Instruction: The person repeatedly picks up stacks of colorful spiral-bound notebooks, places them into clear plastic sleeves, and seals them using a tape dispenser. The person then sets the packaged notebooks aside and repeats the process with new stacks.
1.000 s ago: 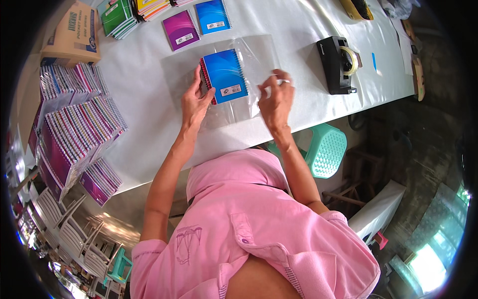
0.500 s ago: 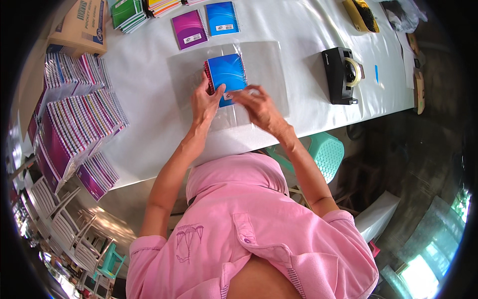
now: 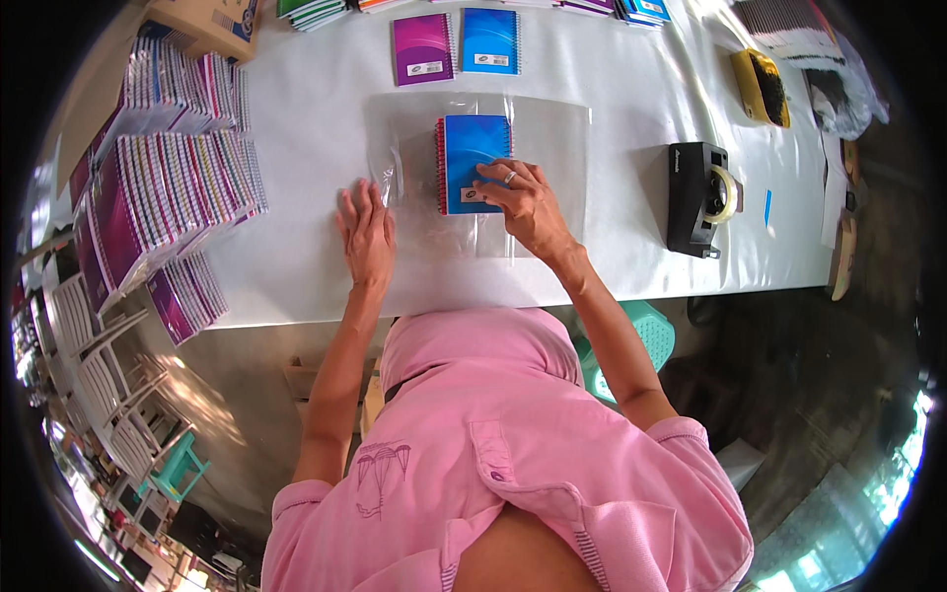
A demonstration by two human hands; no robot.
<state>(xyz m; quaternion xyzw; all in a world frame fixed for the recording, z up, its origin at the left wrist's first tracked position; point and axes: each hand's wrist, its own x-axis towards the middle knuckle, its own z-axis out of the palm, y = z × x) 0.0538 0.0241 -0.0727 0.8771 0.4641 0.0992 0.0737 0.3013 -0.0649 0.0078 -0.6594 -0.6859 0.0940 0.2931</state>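
A blue spiral notebook [image 3: 474,161] lies on a sheet of clear plastic wrap [image 3: 552,138] spread on the white table [image 3: 296,266]. My right hand [image 3: 526,203] rests flat on the notebook's lower right corner, fingers spread, a ring on one finger. My left hand [image 3: 367,235] lies flat on the table at the plastic's left edge, fingers together and pointing away, just left of a folded flap of the plastic [image 3: 393,178]. Neither hand grips anything.
A purple notebook [image 3: 422,47] and a blue notebook [image 3: 490,40] lie beyond the plastic. Fanned stacks of spiral notebooks [image 3: 158,187] fill the table's left side, with a cardboard box [image 3: 202,22] behind. A black tape dispenser [image 3: 698,197] stands at right. A teal stool [image 3: 641,335] is below the table.
Both hands have let go of the notebook's edges. My left hand slid left and down onto the table, and my right hand now presses on the notebook, which lies flat.
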